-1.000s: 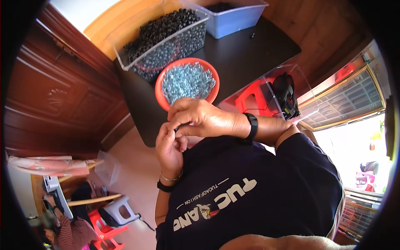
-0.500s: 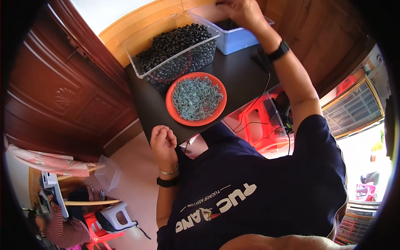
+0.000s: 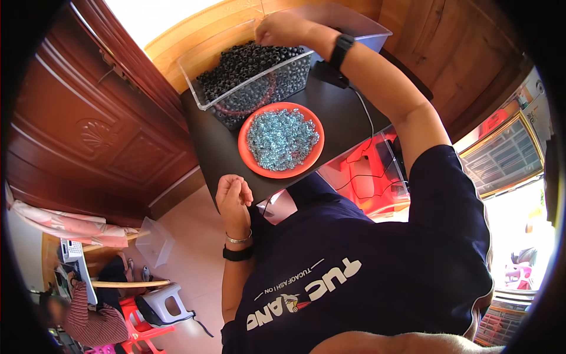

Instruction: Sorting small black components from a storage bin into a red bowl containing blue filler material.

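My right hand [image 3: 282,30] reaches over the far right end of a clear plastic bin [image 3: 197,100], its fingers drawn together; whatever they hold is too small or hidden. Many small black ring-like pieces [image 3: 247,68] fill that bin. In front of it stands a round orange plate [image 3: 243,152], heaped with tiny shiny bluish-silver pieces [image 3: 282,140]. By the table's near edge, left of the plate, my left hand [image 3: 234,197] is closed with its fingers curled. I cannot see what, if anything, is in it.
A bluish plastic bin [image 3: 377,40] stands behind my right forearm. On the dark table [image 3: 345,115] a black device [image 3: 330,74] trails a cable. Below are a clear box and a red stool [image 3: 365,168]. At lower left a person [image 3: 88,321] in stripes sits near a stool [image 3: 165,304].
My right hand has moved left from the bluish bin to the clear bin with the black pieces. My left hand stays closed by the table edge, nearly unmoved.
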`<action>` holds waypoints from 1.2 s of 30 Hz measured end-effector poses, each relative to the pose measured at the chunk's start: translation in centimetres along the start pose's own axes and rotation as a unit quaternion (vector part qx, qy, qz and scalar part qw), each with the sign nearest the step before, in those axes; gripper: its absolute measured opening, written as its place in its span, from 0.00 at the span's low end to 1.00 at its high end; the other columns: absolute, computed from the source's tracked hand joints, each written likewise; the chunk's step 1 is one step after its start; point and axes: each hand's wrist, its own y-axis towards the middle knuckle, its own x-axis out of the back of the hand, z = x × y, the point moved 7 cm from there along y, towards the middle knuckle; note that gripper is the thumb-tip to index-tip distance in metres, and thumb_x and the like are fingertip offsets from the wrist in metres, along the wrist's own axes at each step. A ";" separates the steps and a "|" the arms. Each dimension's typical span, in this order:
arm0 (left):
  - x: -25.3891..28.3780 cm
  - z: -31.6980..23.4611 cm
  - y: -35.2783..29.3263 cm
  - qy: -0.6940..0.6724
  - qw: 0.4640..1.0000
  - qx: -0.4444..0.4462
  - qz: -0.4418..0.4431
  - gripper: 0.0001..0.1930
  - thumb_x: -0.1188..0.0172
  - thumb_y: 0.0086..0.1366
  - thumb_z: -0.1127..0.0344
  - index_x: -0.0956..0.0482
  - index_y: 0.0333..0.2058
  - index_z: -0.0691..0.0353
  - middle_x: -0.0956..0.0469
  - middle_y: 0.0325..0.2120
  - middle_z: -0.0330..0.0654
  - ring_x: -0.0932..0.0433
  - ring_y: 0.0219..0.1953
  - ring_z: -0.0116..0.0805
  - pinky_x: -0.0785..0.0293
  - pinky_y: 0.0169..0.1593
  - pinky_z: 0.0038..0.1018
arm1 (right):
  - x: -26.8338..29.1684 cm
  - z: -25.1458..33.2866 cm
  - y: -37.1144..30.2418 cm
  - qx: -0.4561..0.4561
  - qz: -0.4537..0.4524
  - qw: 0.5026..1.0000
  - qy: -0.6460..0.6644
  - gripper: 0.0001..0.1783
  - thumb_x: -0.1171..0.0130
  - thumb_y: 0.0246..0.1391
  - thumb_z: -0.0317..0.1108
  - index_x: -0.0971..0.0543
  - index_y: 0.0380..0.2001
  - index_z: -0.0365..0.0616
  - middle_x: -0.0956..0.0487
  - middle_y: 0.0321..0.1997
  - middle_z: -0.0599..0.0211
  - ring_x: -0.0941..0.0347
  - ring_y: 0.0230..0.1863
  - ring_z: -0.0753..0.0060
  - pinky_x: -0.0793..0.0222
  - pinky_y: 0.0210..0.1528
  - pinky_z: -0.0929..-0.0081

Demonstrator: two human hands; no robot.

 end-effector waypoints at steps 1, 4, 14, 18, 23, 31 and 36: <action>-0.1 0.0 0.0 0.001 1.000 0.001 0.000 0.05 0.55 0.68 0.70 0.31 0.32 0.61 0.32 0.20 0.36 0.36 0.18 0.22 0.42 0.20 0.17 | -1.6 0.8 0.5 0.009 0.056 0.998 -0.007 0.09 0.39 0.44 0.37 0.18 0.28 0.46 0.20 0.27 0.59 0.23 0.32 0.57 0.29 0.37 0.62; 0.0 0.0 0.0 -0.002 1.000 -0.005 0.002 0.05 0.55 0.68 0.70 0.31 0.32 0.61 0.32 0.21 0.36 0.36 0.18 0.22 0.42 0.20 0.17 | -4.3 2.3 0.8 0.018 0.120 0.992 -0.037 0.07 0.41 0.42 0.36 0.18 0.25 0.47 0.20 0.25 0.60 0.23 0.32 0.56 0.30 0.36 0.59; 0.0 -0.2 -0.1 0.007 1.000 -0.008 0.008 0.05 0.55 0.67 0.70 0.31 0.32 0.61 0.30 0.21 0.36 0.35 0.18 0.21 0.40 0.21 0.17 | -6.6 0.0 1.9 -0.010 0.127 0.989 -0.076 0.09 0.46 0.45 0.33 0.18 0.29 0.48 0.19 0.30 0.60 0.24 0.35 0.54 0.30 0.40 0.59; -0.1 -0.1 0.1 0.002 1.000 -0.008 0.016 0.05 0.55 0.67 0.70 0.31 0.32 0.61 0.30 0.21 0.36 0.35 0.18 0.22 0.40 0.20 0.17 | -4.7 -1.5 1.4 -0.039 0.084 0.991 -0.091 0.10 0.45 0.48 0.37 0.18 0.32 0.49 0.19 0.33 0.60 0.24 0.39 0.55 0.30 0.43 0.61; 0.1 0.0 0.0 -0.005 1.000 -0.014 0.023 0.05 0.55 0.67 0.70 0.31 0.33 0.61 0.30 0.21 0.37 0.34 0.18 0.22 0.40 0.21 0.17 | -3.6 -2.2 -0.2 -0.083 0.129 0.966 0.210 0.13 0.40 0.51 0.38 0.19 0.38 0.44 0.18 0.35 0.67 0.23 0.39 0.68 0.29 0.46 0.71; -0.1 -0.4 -0.1 0.004 1.000 0.000 0.014 0.05 0.55 0.67 0.69 0.31 0.33 0.61 0.31 0.21 0.36 0.35 0.18 0.22 0.40 0.21 0.17 | -0.8 5.9 -4.9 -0.141 0.115 0.766 0.616 0.16 0.40 0.56 0.38 0.22 0.44 0.41 0.19 0.36 0.70 0.24 0.38 0.81 0.28 0.46 0.82; -2.8 -2.6 -0.3 0.040 0.998 -0.008 0.055 0.07 0.56 0.69 0.65 0.31 0.38 0.61 0.32 0.20 0.36 0.37 0.17 0.21 0.44 0.21 0.16 | -1.6 11.1 -7.8 -0.113 0.142 0.659 0.730 0.12 0.40 0.56 0.38 0.21 0.39 0.41 0.19 0.32 0.72 0.23 0.34 0.82 0.28 0.41 0.82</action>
